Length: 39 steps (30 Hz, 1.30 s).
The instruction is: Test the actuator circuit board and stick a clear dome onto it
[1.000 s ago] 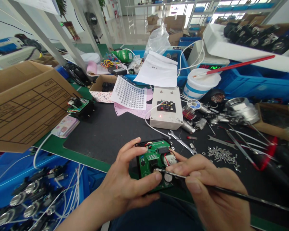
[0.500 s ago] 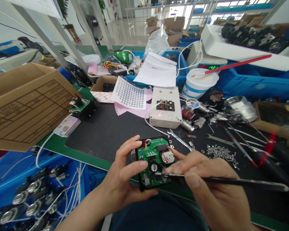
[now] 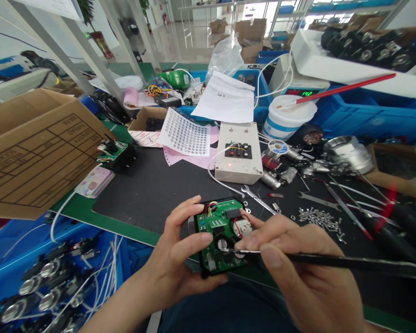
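Note:
My left hand [image 3: 173, 259] grips a green circuit board [image 3: 215, 222] seated in a black housing, thumb on its near left side and fingers around the edges. The board carries a small silver motor, round components, a black relay-like block and coloured wires. My right hand [image 3: 305, 268] pinches black tweezers [image 3: 346, 262], whose shiny tip reaches over the board by a round black-and-silver component. Some right fingers rest against the board's right edge and hide part of it.
A beige test box [image 3: 239, 171] stands behind the board, with a wrench [image 3: 258, 200] nearby. Loose screws [image 3: 319, 219] and red-handled tools lie on the right. A carton [image 3: 41, 157] is at left, above a blue bin [image 3: 125, 259] of metal-ended assemblies with white cables.
The tweezers' tip has shifted slightly left towards the round component, and their rear end has moved a little right. Both hands keep their hold; the view has shifted slightly.

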{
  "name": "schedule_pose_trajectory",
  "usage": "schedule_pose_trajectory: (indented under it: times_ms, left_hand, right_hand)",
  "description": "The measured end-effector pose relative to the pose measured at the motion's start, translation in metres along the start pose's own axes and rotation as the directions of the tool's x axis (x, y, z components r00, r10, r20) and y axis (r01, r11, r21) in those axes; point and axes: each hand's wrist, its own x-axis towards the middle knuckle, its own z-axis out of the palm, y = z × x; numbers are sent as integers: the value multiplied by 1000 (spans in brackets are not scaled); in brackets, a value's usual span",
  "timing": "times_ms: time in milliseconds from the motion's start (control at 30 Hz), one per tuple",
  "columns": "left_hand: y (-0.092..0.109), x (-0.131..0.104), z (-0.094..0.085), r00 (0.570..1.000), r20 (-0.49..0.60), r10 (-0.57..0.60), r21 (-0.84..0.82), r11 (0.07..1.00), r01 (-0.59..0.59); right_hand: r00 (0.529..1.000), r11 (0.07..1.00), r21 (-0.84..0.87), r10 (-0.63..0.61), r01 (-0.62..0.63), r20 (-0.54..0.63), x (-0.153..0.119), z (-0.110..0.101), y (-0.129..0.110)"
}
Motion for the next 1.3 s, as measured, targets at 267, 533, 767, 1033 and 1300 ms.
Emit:
schedule_pose_trajectory:
  times_ms: [267, 533, 767, 1033, 1300]
  left_hand:
    - [2, 1, -1, 1000, 17, -22, 18, 1000, 22]
    - [6, 4, -6, 994, 101, -30, 155, 988, 15]
    - [2, 4, -6, 996, 84, -8, 177, 984, -6]
    - [0, 5, -5, 999, 47, -8, 143, 990, 1]
    - [-1, 4, -2, 1000, 4, 0, 24, 1000, 0]
  right_hand:
    - [1000, 997, -71, -8, 9, 11, 4, -6, 1]
    - [999, 999, -45, 23, -21, 30, 6, -5, 3]
    - [999, 998, -56, 12, -9, 43, 8, -5, 2]
    - [999, 997, -82, 4, -1, 39, 11, -6, 5]
    - [999, 998, -56, 32, -30, 23, 12, -5, 5]
